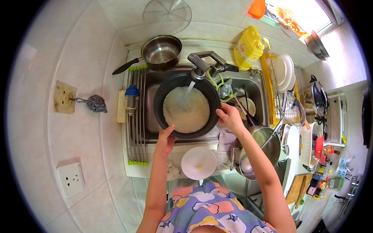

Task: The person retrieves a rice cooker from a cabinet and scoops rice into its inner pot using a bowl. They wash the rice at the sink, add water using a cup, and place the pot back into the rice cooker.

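Observation:
A dark rice cooker pot [158, 110] is held over the sink under the running faucet [200, 66]. Inside it, rice [186, 116] lies in cloudy water where the stream lands. My left hand [166, 140] grips the pot's near left rim, thumb over the edge and the other fingers hidden beneath. At the right rim, my right hand [230, 117] pinches the edge between thumb and fingers. A white bowl [198, 163] with a little residue stands on the counter edge just in front of the pot.
Left of the sink lies a roll-up drying rack [136, 149] with a blue-capped jar [132, 97]. Behind stand a saucepan [161, 52] and a yellow detergent jug [248, 48]. Dishes fill the right basin [248, 106]. A steel pot [268, 141] sits by my right forearm.

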A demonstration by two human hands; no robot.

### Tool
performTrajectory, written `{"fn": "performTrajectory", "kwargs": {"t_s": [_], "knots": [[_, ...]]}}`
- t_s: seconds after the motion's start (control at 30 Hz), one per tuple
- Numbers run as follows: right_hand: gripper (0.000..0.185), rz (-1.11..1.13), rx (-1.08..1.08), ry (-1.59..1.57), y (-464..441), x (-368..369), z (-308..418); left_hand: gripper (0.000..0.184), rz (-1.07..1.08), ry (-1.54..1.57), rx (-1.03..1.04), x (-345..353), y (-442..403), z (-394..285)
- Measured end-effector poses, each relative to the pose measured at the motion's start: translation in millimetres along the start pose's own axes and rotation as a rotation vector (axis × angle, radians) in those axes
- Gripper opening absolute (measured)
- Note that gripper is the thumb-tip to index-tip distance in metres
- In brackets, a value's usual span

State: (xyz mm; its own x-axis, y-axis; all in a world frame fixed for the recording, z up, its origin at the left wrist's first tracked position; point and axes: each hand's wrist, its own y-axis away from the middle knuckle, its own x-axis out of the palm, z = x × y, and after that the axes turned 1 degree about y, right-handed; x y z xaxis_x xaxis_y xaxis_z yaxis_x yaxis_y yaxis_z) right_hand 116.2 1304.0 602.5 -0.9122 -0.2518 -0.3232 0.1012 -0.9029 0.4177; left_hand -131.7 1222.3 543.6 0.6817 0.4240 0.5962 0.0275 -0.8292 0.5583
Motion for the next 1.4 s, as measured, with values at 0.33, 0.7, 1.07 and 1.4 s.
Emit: {"fn": "performTrajectory", "kwargs": {"t_s": [0.33, 0.7, 1.07, 1.4], "knots": [[0.024, 0.021, -0.02, -0.013, -2, 1, -4, 0.047, 0.023, 0.021, -0.002, -5, -2, 2], [0.019, 0.015, -0.102, -0.139, -11, 9, -16, 0.056, 0.04, 0.025, 0.197, -10, -8, 13], [0.017, 0.015, -0.121, -0.185, -14, 10, -15, 0.083, 0.056, -0.022, 0.212, -8, -7, 11], [0.03, 0.02, -0.007, -0.009, -6, 5, -4, 0.053, -0.068, 0.06, 0.107, -3, 2, 5]]}}
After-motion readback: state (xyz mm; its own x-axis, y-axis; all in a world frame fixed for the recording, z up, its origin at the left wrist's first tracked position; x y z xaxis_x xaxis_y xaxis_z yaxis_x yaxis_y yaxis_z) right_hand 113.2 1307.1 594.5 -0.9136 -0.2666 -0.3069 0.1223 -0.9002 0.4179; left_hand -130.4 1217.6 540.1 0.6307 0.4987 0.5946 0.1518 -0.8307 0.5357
